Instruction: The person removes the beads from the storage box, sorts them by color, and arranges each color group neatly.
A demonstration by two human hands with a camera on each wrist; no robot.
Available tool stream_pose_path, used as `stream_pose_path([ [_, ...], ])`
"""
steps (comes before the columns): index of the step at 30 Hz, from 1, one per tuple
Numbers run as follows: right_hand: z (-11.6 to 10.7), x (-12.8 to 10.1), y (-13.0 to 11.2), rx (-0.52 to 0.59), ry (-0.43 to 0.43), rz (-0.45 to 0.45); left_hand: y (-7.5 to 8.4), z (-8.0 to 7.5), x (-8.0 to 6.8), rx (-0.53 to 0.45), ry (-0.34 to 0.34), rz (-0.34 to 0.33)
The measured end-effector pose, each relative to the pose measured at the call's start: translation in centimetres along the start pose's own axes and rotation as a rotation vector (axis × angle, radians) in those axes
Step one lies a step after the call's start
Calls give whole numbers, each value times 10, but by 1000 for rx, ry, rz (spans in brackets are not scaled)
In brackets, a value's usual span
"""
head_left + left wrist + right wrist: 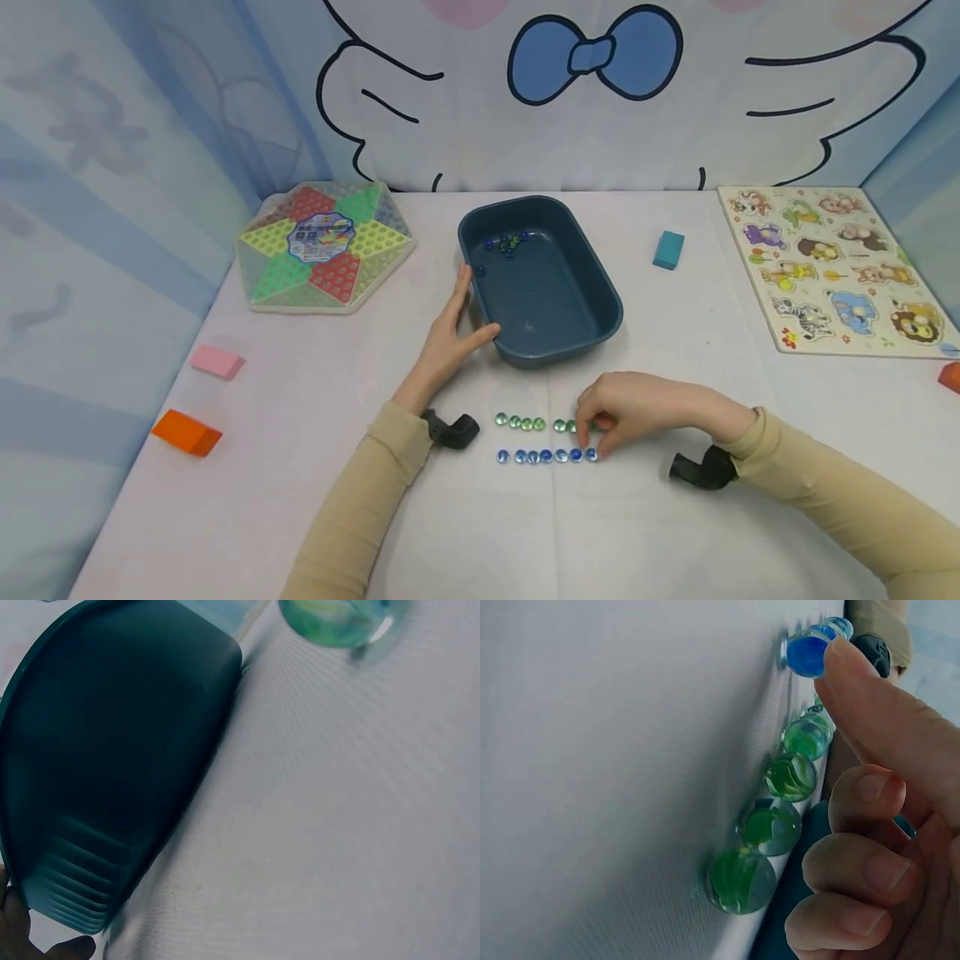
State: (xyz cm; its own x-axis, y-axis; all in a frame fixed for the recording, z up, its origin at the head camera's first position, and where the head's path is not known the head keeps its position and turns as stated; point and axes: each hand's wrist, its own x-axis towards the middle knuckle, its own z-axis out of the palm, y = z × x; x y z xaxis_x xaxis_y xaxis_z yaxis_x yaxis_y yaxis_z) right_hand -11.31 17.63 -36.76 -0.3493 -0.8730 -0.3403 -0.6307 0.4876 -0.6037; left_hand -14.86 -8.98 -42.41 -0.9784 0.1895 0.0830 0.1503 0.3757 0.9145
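Blue marble (pixel 591 454) under right hand (pixel 637 408) fingertip; left hand (pixel 450 333) steadies tub (pixel 600 287).

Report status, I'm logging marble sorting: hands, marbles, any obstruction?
Left hand rests open against blue tub. Right hand fingertips at last blue marble; green row behind it. Nothing obstructing.

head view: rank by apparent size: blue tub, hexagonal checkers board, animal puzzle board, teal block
1. animal puzzle board and hexagonal checkers board: look close in size, puzzle perhaps slightly larger
2. blue tub: near the boards; unsure
3. teal block: clearly smallest
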Motion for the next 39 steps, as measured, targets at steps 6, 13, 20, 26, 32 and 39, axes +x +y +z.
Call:
stream_pose_path([
  [6,-7,-1,3,4,32,-55,17,-5,-6,-27,-25,1],
  [13,-24,1,-4,51,10,-93,42,-10,-15,-25,-29,-1],
  [20,-52,12,-18,124,25,-218,25,-6,-9,-15,-16,-5],
  [26,-80,27,-19,222,71,-241,-1,-2,-2,-4,-4,3],
  [32,-104,44,-14,336,113,-207,-3,-2,-1,-44,-4,32],
  [39,-120,67,-8,376,182,-146,-3,-2,0,-42,-18,18],
])
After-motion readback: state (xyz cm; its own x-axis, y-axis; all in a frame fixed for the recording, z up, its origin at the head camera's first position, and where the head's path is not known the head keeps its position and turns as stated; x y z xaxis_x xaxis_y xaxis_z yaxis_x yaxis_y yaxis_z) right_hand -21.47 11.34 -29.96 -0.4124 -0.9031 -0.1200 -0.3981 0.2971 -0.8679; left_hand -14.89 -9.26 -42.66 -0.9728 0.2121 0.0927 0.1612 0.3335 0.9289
